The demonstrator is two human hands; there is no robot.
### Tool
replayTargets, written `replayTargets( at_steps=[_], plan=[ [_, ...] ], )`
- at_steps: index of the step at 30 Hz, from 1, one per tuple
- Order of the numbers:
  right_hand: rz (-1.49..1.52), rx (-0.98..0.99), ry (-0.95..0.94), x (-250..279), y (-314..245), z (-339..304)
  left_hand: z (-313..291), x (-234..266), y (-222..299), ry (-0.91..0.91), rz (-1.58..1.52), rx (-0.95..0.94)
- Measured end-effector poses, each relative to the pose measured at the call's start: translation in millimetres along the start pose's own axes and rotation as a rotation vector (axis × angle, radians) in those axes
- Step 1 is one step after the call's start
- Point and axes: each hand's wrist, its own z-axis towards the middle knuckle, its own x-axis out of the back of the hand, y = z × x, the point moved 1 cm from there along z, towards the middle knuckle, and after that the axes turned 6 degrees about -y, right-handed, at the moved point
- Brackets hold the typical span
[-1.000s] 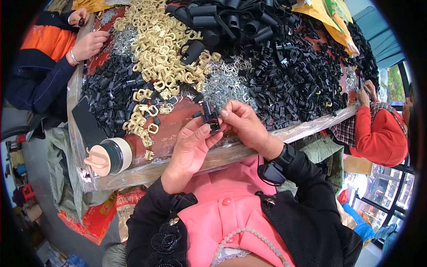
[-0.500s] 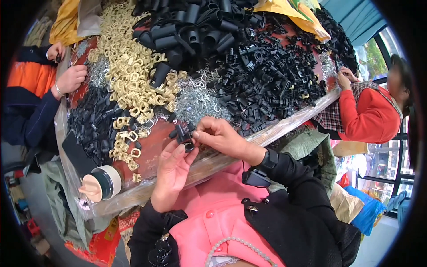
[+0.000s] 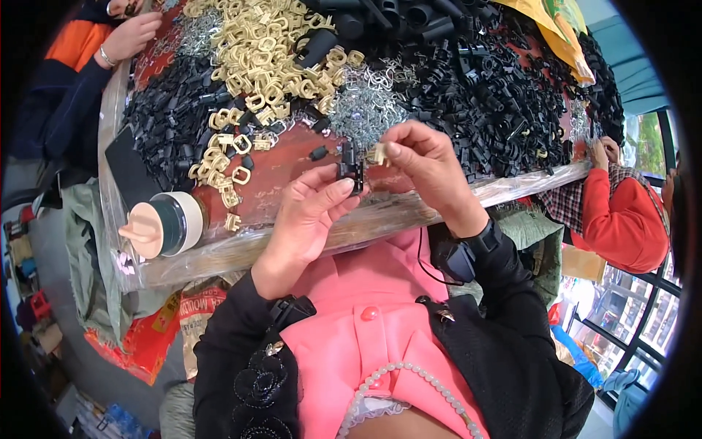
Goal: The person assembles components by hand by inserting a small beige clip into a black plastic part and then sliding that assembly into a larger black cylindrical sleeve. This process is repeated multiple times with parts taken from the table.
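Near the table's front edge, my left hand (image 3: 303, 216) pinches a small black plastic fitting (image 3: 350, 158) between thumb and fingers, its long part pointing up. My right hand (image 3: 433, 164) is just to the right of it, with a small beige plastic piece (image 3: 380, 154) between thumb and forefinger. The beige piece is apart from the black fitting. Just beyond the hands lies a heap of small silvery metal parts (image 3: 365, 110). A loose black piece (image 3: 318, 153) rests on the red tabletop (image 3: 281, 175), left of the fitting.
Beige plastic rings (image 3: 270, 47) heap at the back; black plastic parts (image 3: 482, 102) pile to the right, smaller ones (image 3: 172, 110) to the left. A lidded cup (image 3: 164, 225) stands at the front left corner. People work at the left (image 3: 135, 36) and right (image 3: 621, 212).
My right hand has moved away from the black fitting and now holds a beige piece. The left hand keeps the fitting. The view has shifted, so the table appears higher.
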Motion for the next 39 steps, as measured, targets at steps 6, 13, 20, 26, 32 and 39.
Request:
replayTargets(
  at_steps=[6, 13, 20, 26, 32, 39],
  plan=[
    [-0.03, 0.058, -0.117, -11.4, -12.3, -5.4, -2.4, 0.2, -0.2, -0.022, -0.053, 0.047],
    [-0.182, 0.163, -0.153, -19.0, -10.9, -7.6, -2.5, -1.3, -4.5, -0.071, -0.069, 0.066],
    [-0.158, 0.154, -0.115, -17.6, -1.3, -14.3, -5.8, -0.2, -10.7, -0.038, -0.049, 0.069],
    [-0.06, 0.0, -0.081, -14.1, 1.9, -16.0, -3.3, -7.1, -7.8, -0.038, -0.03, 0.127],
    [-0.883, 0.315, 0.236, 17.7, -8.9, -22.6, -0.4, -4.6, -5.5, -0.057, 0.003, 0.134],
    [-1.66, 0.336, 0.446, 84.7, -1.4, -17.2, 2.0, -10.4, -3.6, -0.075, 0.052, 0.087]
  ],
)
